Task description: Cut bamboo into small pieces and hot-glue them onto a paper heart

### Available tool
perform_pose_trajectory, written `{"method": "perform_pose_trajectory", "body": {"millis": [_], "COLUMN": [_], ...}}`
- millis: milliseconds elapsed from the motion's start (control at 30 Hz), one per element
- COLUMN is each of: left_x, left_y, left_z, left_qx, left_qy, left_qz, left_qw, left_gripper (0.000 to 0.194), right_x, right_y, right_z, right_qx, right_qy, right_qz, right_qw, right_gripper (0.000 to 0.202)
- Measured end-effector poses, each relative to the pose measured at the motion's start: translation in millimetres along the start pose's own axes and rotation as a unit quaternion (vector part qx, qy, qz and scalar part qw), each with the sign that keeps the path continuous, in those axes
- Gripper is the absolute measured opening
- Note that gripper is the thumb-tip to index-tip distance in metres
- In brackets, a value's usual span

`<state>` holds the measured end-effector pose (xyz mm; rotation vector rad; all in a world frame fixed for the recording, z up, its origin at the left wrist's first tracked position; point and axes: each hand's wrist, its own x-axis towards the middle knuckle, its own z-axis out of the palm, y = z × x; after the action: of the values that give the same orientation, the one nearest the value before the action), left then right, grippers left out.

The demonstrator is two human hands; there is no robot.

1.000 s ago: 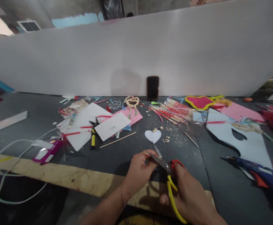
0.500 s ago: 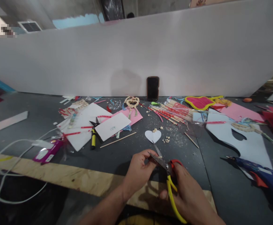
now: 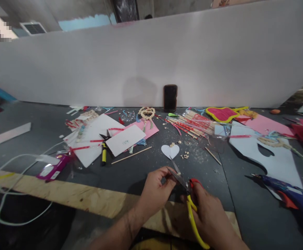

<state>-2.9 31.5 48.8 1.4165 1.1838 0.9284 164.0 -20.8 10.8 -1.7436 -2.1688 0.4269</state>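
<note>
My right hand [image 3: 211,211] is closed around scissors [image 3: 184,184] with yellow and red handles. The blades are parted and point away from me, toward the left. My left hand [image 3: 158,187] pinches thumb and fingers together at the blades. A tiny pale bit shows between the blades, but what the fingertips hold is too small to name. Just beyond the scissor tips lies a white paper heart [image 3: 170,151] on the dark table. Small pale cut pieces [image 3: 185,155] are scattered beside it, with a few on its upper edge.
Several red-and-wood sticks [image 3: 190,123] lie behind the heart, near a phone [image 3: 170,98] leaning on the white board. To the right is a blue glue gun [image 3: 278,187]. Pliers [image 3: 103,151], a white card [image 3: 125,140] and a purple glue gun-like device [image 3: 52,168] are on the left.
The scissor blades have come a little closer together, and my right hand's grip on the handles has tightened. My left hand stays almost in place beside the blades.
</note>
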Motion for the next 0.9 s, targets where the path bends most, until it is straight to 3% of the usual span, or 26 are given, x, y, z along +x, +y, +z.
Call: {"method": "perform_pose_trajectory", "body": {"millis": [233, 400, 567, 900], "left_x": [-1.3, -1.1, -0.4, -1.3], "left_y": [-3.2, -2.6, -1.1, 1.2], "left_z": [-1.8, -1.7, -5.5, -5.7], "left_qx": [0.064, 0.093, 0.096, 0.076], "left_qy": [0.046, 0.050, 0.030, 0.008], "left_qz": [0.067, 0.123, 0.099, 0.036], "left_qw": [0.995, 0.987, 0.990, 0.996], "left_gripper": [0.011, 0.016, 0.014, 0.015], "right_x": [0.3, 1.4, -0.2, 1.6], "right_y": [-2.0, -5.0, -4.3, -6.3], "right_z": [-6.4, -10.4, -9.9, -5.8], "right_qx": [0.017, 0.028, 0.065, 0.070], "right_qy": [0.024, -0.002, -0.017, -0.010], "right_qz": [-0.022, 0.002, 0.018, 0.012], "right_qw": [0.999, 1.000, 0.998, 0.997], "right_gripper": [0.034, 0.046, 0.052, 0.031]}}
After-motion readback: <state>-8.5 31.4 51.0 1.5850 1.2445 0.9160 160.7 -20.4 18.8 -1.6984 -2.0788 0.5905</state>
